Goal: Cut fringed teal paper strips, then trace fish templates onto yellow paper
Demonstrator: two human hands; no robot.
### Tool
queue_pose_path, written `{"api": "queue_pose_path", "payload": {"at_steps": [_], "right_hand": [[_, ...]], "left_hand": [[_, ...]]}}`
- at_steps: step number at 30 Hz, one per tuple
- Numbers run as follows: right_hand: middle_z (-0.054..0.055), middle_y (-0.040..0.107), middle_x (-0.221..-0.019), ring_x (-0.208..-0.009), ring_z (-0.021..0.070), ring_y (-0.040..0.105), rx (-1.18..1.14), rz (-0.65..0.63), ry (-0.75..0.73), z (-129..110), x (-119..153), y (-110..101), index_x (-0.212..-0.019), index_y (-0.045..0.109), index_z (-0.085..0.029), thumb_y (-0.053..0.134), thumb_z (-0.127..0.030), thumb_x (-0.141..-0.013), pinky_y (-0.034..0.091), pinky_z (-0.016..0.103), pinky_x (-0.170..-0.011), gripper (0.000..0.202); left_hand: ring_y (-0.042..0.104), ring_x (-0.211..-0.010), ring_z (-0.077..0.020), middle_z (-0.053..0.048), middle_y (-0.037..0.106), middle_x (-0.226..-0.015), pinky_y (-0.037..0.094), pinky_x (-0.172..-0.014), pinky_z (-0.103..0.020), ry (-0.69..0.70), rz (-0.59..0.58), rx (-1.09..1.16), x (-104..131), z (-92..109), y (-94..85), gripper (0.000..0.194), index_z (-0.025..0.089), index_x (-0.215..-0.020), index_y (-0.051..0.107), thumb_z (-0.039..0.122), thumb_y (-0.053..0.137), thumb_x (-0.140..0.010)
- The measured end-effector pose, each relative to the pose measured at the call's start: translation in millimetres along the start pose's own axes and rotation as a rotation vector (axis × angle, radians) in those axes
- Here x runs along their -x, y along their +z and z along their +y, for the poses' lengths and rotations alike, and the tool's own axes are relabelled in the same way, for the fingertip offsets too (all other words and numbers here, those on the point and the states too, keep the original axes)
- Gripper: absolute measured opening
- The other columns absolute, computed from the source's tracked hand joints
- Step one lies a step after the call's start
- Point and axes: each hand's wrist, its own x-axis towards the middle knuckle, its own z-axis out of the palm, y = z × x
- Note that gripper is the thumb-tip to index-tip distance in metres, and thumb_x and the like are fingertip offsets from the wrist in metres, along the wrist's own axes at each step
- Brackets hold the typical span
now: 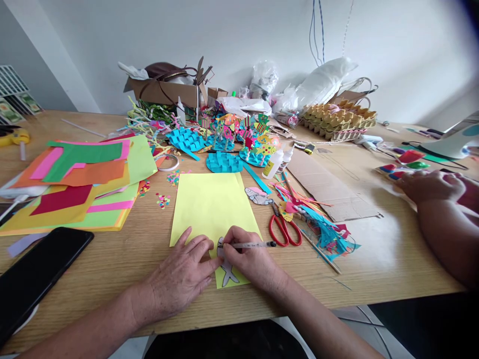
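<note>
A sheet of yellow paper [209,204] lies on the wooden table before me. On its lower right part rests a pale fish-shaped cutout [228,275] with a dark outline, tail towards me. My right hand [249,257] is closed around a slim pen [254,245], its tip at the cutout's upper part, which the fingers partly cover. My left hand [183,269] lies flat with fingers spread, its fingertips on the paper and at the cutout's left edge. Red-handled scissors [284,230] lie right of the paper, near another fish cutout [258,195].
Coloured sheets [90,174] and a black phone [45,264] lie left. Glue bottles [273,164], woven blue pieces [224,162], paper scraps [329,229] and cardboard [325,189] lie beyond and right. Another person's hands [430,187] are at far right.
</note>
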Motion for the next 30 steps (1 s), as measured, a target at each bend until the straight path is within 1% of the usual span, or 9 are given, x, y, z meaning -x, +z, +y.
{"api": "queue_pose_path", "payload": {"at_steps": [4, 11, 17, 20, 24, 30], "right_hand": [[-0.005, 0.051, -0.052, -0.046, 0.0072, 0.042, 0.017, -0.01, -0.016, -1.8, 0.2, 0.4, -0.064, 0.052, -0.017, 0.047, -0.01, -0.067, 0.032, 0.016, -0.043, 0.01], [-0.005, 0.048, -0.05, -0.043, 0.0066, 0.039, 0.023, -0.015, -0.014, -0.2, 2.6, 1.4, -0.063, 0.053, -0.017, 0.047, -0.01, -0.067, 0.029, 0.016, -0.041, 0.01], [-0.006, 0.048, -0.05, -0.043, 0.0062, 0.038, 0.021, -0.05, -0.002, -0.9, 2.6, 0.1, -0.063, 0.053, -0.017, 0.047, -0.009, -0.066, 0.028, 0.016, -0.04, 0.009], [-0.005, 0.048, -0.051, -0.044, 0.0062, 0.039, -0.021, -0.066, 0.014, -2.0, 1.7, -1.6, -0.063, 0.053, -0.016, 0.047, -0.009, -0.066, 0.029, 0.016, -0.04, 0.01], [-0.004, 0.05, -0.053, -0.045, 0.0067, 0.041, -0.124, -0.053, 0.044, -1.7, 1.5, -2.2, -0.065, 0.052, -0.016, 0.047, -0.01, -0.067, 0.032, 0.016, -0.041, 0.009], [-0.004, 0.05, -0.053, -0.045, 0.0066, 0.04, -0.05, -0.038, 0.02, -0.6, 2.7, 0.2, -0.065, 0.054, -0.016, 0.047, -0.01, -0.067, 0.031, 0.016, -0.041, 0.009]], "left_hand": [[0.043, -0.106, -0.023, -0.005, 0.048, -0.104, 0.021, -0.102, -0.056, -0.012, -0.014, 0.0, 0.2, 1.0, -0.7, 0.04, 0.03, -0.119, 0.047, 0.017, 0.049, -0.081], [0.044, -0.105, -0.0225, -0.005, 0.047, -0.105, 0.02, -0.102, -0.056, -0.011, -0.028, 0.005, 0.5, 1.1, -0.9, 0.041, 0.029, -0.122, 0.045, 0.016, 0.047, -0.082], [0.045, -0.104, -0.0225, -0.005, 0.048, -0.105, 0.02, -0.102, -0.057, -0.007, -0.033, -0.003, 0.9, 0.2, -0.4, 0.042, 0.029, -0.123, 0.043, 0.018, 0.047, -0.083], [0.045, -0.104, -0.023, -0.005, 0.048, -0.105, 0.02, -0.101, -0.058, -0.008, -0.032, -0.008, 0.9, 0.2, -0.1, 0.041, 0.029, -0.122, 0.045, 0.018, 0.048, -0.082], [0.044, -0.105, -0.023, -0.006, 0.048, -0.106, 0.019, -0.102, -0.058, -0.005, -0.039, -0.005, 0.9, 0.5, -0.1, 0.042, 0.029, -0.122, 0.044, 0.017, 0.047, -0.082], [0.043, -0.107, -0.0228, -0.005, 0.046, -0.107, 0.018, -0.102, -0.057, -0.013, -0.052, -0.011, 1.5, 0.6, 0.1, 0.041, 0.03, -0.122, 0.044, 0.018, 0.047, -0.083]]}}
